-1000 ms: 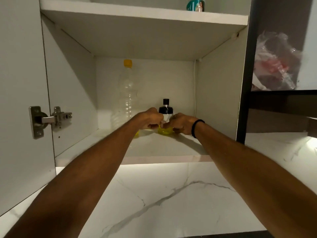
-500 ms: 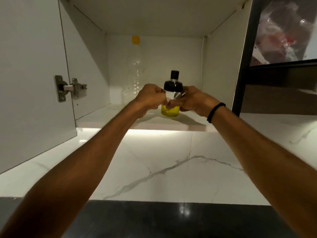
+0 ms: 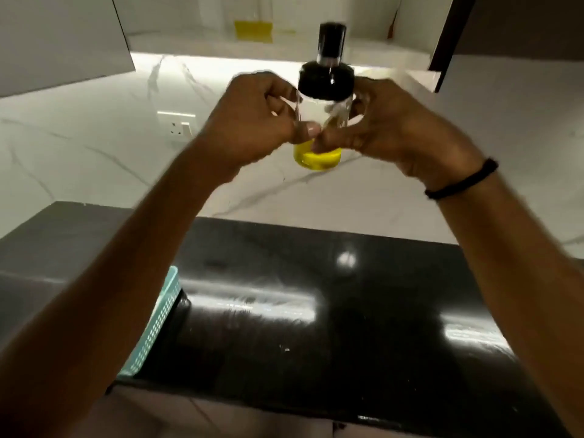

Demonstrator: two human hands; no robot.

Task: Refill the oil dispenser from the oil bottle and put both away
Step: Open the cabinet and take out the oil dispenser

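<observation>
The oil dispenser (image 3: pixel 325 86) is a clear glass bottle with a black pump top and a little yellow oil at its bottom. I hold it upright in the air above the counter with both hands. My left hand (image 3: pixel 252 121) grips its left side and my right hand (image 3: pixel 388 124) grips its right side, thumbs meeting at the front. The oil bottle (image 3: pixel 252 30) stands on the open cabinet's bottom shelf at the top of the view; only its base with yellow oil shows.
A black glossy counter (image 3: pixel 316 311) lies below my arms, backed by white marble wall (image 3: pixel 94 153) with a socket (image 3: pixel 177 124). A turquoise plastic basket (image 3: pixel 158 324) sits at the counter's left. The open cabinet door (image 3: pixel 60 39) hangs at top left.
Both hands have drawn the dispenser out of the cabinet and towards me, above the counter. The view has tilted down; the oil bottle stays on the shelf.
</observation>
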